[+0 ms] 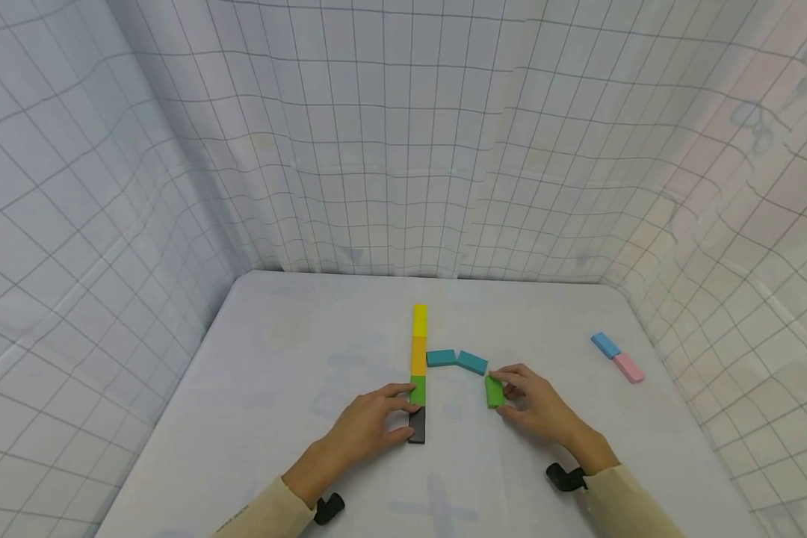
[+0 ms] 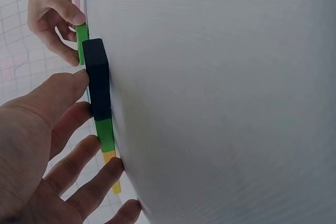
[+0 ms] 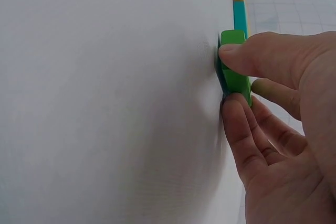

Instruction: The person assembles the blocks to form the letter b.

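A straight column on the table joins a yellow block (image 1: 420,320), an orange block (image 1: 419,356), a green block (image 1: 418,392) and a black block (image 1: 418,427) end to end. My left hand (image 1: 370,424) touches the column's left side at the black and green blocks, its fingers spread and relaxed. Two teal blocks (image 1: 441,358) (image 1: 473,363) run rightward from the orange block, the second one angled. Below their right end, my right hand (image 1: 538,407) pinches another green block (image 1: 494,393) lengthwise. In the right wrist view, the thumb presses one end of this green block (image 3: 237,80).
A blue block (image 1: 605,345) and a pink block (image 1: 628,368) lie end to end near the right edge of the white table (image 1: 296,351). Grid-patterned white curtains (image 1: 403,149) stand behind the table and at both sides.
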Available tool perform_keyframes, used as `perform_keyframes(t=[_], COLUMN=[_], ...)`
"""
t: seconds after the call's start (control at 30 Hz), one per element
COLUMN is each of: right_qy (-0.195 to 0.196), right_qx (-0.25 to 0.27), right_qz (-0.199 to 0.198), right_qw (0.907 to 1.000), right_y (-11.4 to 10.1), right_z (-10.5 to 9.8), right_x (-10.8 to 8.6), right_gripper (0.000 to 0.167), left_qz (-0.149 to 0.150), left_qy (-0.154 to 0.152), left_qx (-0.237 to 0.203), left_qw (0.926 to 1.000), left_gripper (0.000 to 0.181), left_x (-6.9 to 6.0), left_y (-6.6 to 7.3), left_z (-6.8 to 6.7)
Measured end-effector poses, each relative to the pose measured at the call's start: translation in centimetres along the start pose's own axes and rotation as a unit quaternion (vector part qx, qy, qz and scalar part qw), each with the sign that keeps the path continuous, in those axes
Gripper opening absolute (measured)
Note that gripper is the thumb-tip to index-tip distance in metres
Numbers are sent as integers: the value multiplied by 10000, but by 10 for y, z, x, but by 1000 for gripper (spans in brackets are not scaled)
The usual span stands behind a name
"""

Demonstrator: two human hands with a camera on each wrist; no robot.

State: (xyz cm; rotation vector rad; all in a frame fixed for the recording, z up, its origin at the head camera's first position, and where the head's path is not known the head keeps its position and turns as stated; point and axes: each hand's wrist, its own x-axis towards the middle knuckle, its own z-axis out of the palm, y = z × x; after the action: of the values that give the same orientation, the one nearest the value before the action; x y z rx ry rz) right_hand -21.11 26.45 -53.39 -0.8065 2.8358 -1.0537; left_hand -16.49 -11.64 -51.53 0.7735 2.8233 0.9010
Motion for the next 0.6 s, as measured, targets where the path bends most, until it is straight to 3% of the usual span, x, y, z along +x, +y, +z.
perform_keyframes(t=[0.6], right_qy=[35], right_qx=[22], right_qz=[-99], right_qw=[9999], right_y=[0], right_z=[1], right_x=[2], right_gripper=[65], left_qz=[-27], left_qy=[-18], left_qx=[-23], left_qw=[10000], left_gripper=[36], left_x=[0], left_y=[1], left_z=[-1])
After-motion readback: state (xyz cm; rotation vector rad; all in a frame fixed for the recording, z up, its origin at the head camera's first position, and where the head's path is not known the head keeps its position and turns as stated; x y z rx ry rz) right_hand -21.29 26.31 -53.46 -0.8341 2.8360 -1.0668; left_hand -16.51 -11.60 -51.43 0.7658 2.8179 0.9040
